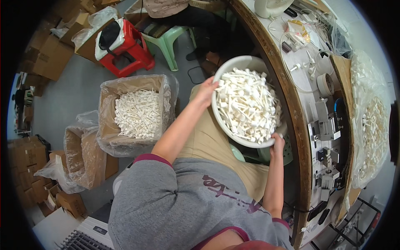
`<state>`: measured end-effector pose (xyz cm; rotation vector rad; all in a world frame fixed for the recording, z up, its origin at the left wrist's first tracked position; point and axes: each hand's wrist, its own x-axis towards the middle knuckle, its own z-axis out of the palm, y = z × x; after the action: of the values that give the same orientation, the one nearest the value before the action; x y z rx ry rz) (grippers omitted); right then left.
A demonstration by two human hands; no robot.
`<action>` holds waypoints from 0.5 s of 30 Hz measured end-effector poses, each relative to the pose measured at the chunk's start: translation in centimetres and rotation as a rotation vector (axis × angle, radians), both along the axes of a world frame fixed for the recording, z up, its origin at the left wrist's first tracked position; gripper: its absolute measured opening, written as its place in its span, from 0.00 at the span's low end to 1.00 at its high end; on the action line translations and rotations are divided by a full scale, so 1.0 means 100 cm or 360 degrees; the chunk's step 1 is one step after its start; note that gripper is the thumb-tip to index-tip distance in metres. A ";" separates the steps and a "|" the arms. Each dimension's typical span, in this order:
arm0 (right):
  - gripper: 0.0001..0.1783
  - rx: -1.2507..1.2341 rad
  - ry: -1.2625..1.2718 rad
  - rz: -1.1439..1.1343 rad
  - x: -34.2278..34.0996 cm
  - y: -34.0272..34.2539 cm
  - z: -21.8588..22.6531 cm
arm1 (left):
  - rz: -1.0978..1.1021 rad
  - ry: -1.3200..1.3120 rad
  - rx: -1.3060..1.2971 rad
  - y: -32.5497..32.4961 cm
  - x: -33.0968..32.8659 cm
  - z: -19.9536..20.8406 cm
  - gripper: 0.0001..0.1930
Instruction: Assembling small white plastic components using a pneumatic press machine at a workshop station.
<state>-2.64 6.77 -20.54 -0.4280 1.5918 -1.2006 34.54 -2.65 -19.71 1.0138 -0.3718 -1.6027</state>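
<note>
A round whitish basin (215, 109) is tilted in front of me, heaped with small white pieces (248, 104) that have thin stems and wider ends. My left hand (205, 91) is closed on the basin's left rim. Over on the near right side, my right hand (277, 143) grips the same rim, its fingers partly hidden. To the left of my legs stands an open cardboard box (109, 110) lined with clear plastic, with a pile of similar white pieces (139, 113) inside.
Along the right runs a worn-edged workbench (287, 83) with metal fixtures (327, 125), cables and a bag of white pieces (373, 125). Another lined box (81, 156) stands at left. Beyond are a red stool (141, 58), a green stool (168, 46) and a seated person (166, 8).
</note>
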 end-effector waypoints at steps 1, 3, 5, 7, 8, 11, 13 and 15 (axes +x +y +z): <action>0.07 0.0023 0.0016 0.0035 0.011 -0.002 0.008 | 0.0015 0.0047 -0.0002 0.003 0.012 0.003 0.20; 0.05 0.0003 0.0021 0.0086 0.035 -0.003 0.020 | 0.0051 0.0081 0.0015 0.009 0.031 0.004 0.19; 0.13 0.0015 0.0022 0.0097 0.036 0.003 0.025 | 0.0070 0.0087 0.0060 0.013 0.036 0.023 0.19; 0.19 0.0056 0.0032 0.0108 0.047 0.008 0.041 | 0.0082 0.0081 0.0100 0.017 0.043 0.029 0.19; 0.20 0.0063 -0.0002 0.0096 0.053 0.013 0.049 | 0.0043 0.0075 0.0085 0.017 0.047 0.034 0.19; 0.21 0.0070 -0.0103 0.0065 0.063 0.032 0.056 | -0.0097 0.0020 0.0048 0.015 0.059 0.057 0.19; 0.22 0.0077 -0.0164 -0.0004 0.067 0.045 0.055 | -0.0143 -0.0029 0.0087 0.011 0.066 0.070 0.18; 0.26 0.0093 -0.0244 -0.0020 0.083 0.053 0.069 | -0.0175 -0.0089 0.0143 0.009 0.070 0.086 0.18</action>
<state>5.64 12.09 -13.68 -0.2817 1.4952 -1.1652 41.51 -1.79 -11.09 1.1250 -0.4023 -1.7050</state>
